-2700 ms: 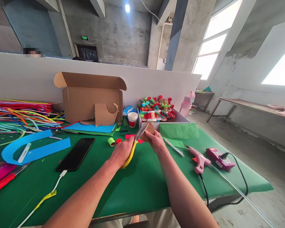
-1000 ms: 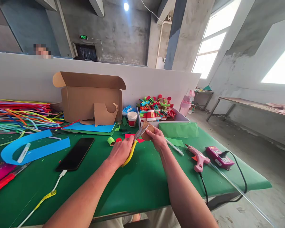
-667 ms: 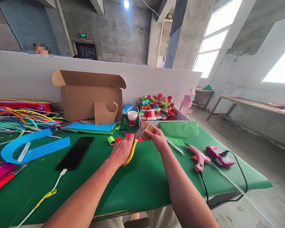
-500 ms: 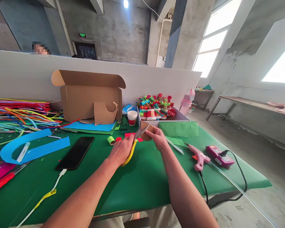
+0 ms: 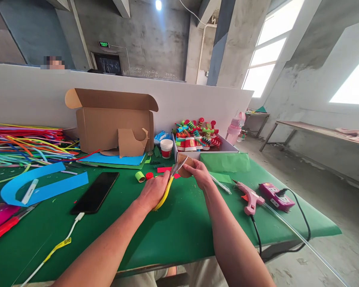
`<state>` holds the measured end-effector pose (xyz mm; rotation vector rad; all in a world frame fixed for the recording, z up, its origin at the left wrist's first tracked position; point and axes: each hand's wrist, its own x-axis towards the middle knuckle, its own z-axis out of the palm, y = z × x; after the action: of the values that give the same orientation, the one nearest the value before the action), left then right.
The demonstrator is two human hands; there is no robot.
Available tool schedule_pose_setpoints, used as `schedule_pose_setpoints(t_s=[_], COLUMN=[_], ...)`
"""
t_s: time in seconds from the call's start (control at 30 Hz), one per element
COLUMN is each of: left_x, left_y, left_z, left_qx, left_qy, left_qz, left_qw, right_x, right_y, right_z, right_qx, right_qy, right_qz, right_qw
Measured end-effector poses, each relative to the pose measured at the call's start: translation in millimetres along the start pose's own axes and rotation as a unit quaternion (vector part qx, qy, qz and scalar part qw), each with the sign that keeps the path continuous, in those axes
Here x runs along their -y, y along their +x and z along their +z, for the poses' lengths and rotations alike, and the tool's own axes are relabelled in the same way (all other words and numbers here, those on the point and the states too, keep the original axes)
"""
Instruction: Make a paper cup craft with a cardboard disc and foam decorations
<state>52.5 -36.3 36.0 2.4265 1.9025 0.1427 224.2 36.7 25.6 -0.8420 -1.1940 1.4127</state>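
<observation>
My left hand is closed round the yellow handles of a pair of scissors. Their blades point up and to the right, parted at a small brown piece of cardboard. My right hand pinches that cardboard by its right side, above the green table. Behind the blades lies some red paper. A green paper roll and a small red roll rest left of the scissors.
A pink glue gun and a purple power strip lie at right, with cords. A phone and a blue paper strip are at left. Behind stand a cardboard box, paper cups and a box of colourful figures.
The scissors and my left hand have shifted very slightly, and more of the yellow handle shows. My right hand keeps its pinch on the cardboard, almost in place.
</observation>
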Motion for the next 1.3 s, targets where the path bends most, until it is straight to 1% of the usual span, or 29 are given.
schedule_pose_setpoints(t_s=[0.23, 0.37, 0.43, 0.6, 0.8, 0.97, 1.1, 1.3], left_x=[-2, -2, -1, 2, 3, 2, 2, 0], left_y=[-2, -3, -3, -1, 1, 0, 0, 2], left_z=[-3, -5, -4, 1, 6, 6, 6, 6], left_qx=[-0.004, -0.008, -0.012, -0.022, -0.030, -0.039, -0.038, -0.033], left_qy=[0.004, -0.003, 0.002, 0.013, 0.008, 0.015, 0.005, -0.001], left_qz=[0.003, -0.004, -0.006, -0.011, -0.010, -0.016, -0.015, -0.008], left_qw=[1.000, 1.000, 1.000, 1.000, 0.999, 0.999, 0.999, 0.999], right_x=[0, -3, -5, -5, -1, -5, -10, -11], right_y=[0, 0, 0, 1, 0, 1, 3, 4], right_z=[-1, 4, 6, 5, 4, 4, 4, 3], right_qx=[0.002, -0.026, -0.031, -0.027, -0.012, -0.015, -0.002, 0.015], right_qy=[0.006, 0.052, 0.053, 0.019, 0.019, 0.005, 0.005, 0.010], right_qz=[-0.001, -0.019, -0.021, -0.027, -0.016, -0.005, 0.004, -0.002], right_qw=[1.000, 0.998, 0.998, 0.999, 1.000, 1.000, 1.000, 1.000])
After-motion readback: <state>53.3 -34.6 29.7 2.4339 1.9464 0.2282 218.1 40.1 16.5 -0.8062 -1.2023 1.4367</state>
